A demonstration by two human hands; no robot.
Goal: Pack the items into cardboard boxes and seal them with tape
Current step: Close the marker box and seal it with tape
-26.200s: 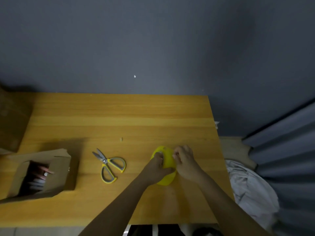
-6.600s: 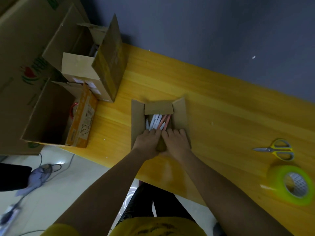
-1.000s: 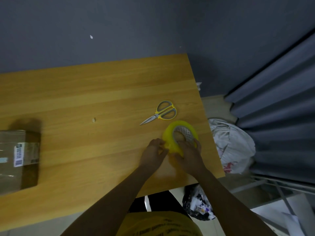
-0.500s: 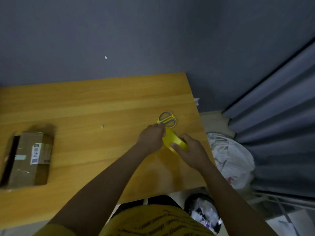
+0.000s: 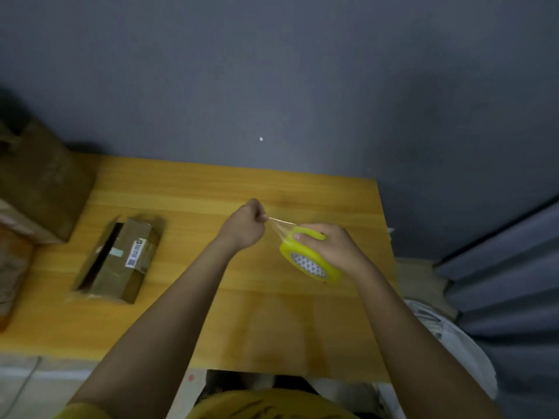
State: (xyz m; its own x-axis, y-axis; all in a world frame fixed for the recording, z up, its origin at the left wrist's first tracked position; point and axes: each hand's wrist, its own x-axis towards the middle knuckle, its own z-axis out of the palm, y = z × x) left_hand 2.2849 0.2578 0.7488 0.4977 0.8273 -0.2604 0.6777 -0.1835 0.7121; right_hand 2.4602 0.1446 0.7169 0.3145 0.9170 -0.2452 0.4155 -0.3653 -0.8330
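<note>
Two hands over wooden table | left hand pinches tape strip; right hand grips tape roll | grey wall, seemingly

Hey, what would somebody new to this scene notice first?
Probably the bright yellow roll of clear tape, held above the wooden table by the right hand, while the left hand pinches its free end. Further left lies a small closed cardboard box bearing a white label.

Both bare forearms reach forward from the near edge, raised above the table. The left hand is curled into a fist, its fingertips pinching the pulled tape end. The right hand wraps its fingers round the tape roll, thumb on its edge
</note>
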